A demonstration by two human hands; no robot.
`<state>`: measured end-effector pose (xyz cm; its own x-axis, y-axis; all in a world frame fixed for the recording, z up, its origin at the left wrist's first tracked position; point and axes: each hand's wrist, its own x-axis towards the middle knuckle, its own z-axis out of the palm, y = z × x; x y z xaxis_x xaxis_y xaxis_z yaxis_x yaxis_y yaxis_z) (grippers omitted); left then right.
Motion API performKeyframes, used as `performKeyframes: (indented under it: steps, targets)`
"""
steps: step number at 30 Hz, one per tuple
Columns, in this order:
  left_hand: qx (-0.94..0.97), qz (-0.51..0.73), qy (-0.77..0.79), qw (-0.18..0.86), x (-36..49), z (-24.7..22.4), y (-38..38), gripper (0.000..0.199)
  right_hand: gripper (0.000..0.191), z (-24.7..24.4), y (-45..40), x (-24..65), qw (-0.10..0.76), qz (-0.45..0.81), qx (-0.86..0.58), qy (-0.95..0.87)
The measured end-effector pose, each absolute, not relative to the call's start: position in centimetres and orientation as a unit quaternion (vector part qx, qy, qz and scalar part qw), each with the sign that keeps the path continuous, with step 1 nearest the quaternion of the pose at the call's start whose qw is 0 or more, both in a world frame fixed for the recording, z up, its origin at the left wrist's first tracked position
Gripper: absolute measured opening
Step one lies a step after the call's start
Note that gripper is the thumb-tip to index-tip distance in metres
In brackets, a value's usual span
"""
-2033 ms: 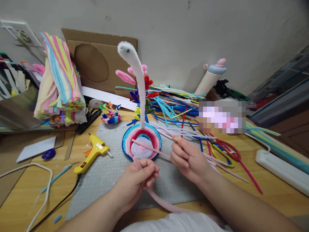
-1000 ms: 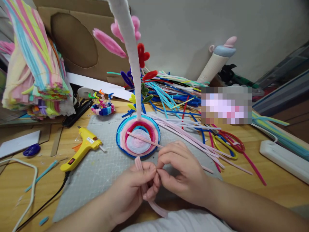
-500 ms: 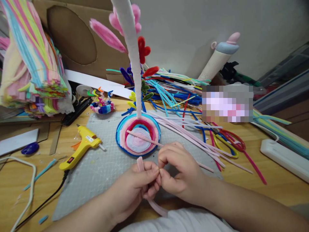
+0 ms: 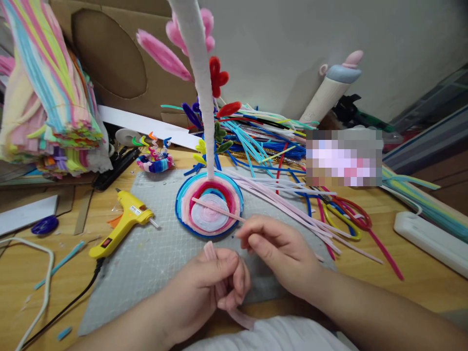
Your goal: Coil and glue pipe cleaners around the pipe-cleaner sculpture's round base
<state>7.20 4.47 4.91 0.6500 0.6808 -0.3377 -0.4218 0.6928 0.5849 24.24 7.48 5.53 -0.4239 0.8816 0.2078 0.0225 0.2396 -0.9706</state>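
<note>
Pale pink fuzzy strips (image 4: 243,319) run through my left hand (image 4: 221,278), whose fingers are wrapped round them, one end poking up above the thumb. My right hand (image 4: 278,248) is just to the right, apart from it, thumb and forefinger close together. Whatever the right fingers may pinch is too small to make out. One thin pink strip (image 4: 217,208) lies across the round striped base (image 4: 181,207) and passes behind the right fingers. From the base rises a white wrapped stem (image 4: 204,97) with a red flower (image 4: 218,77) and pink petals (image 4: 164,54).
A yellow glue gun (image 4: 126,222) lies left on the grey cutting mat (image 4: 120,287). Bundled pastel strips (image 4: 47,97) stand back left. Pink strips (image 4: 292,212), scissors (image 4: 343,219) and a white power strip (image 4: 431,241) lie right. A small striped ring (image 4: 155,163) sits behind the glue gun.
My right hand has drawn away from my left, and its fingertips no longer touch the left ones. My left hand still holds the pink strips.
</note>
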Motion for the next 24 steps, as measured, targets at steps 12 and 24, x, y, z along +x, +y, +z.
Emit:
performKeyframes:
  steps: [12, 24]
  targets:
    - [0.290, 0.275, 0.255, 0.881, 7.24, 5.10, 4.23, 0.048, 0.013, 5.64, 7.57, 23.89, 0.380, 0.674, -0.243, -0.585]
    - [0.246, 0.201, 0.233, 0.919, 7.20, 5.18, 4.20, 0.037, 0.005, 6.38, 8.32, 24.79, 0.311, 0.551, -0.125, -0.764]
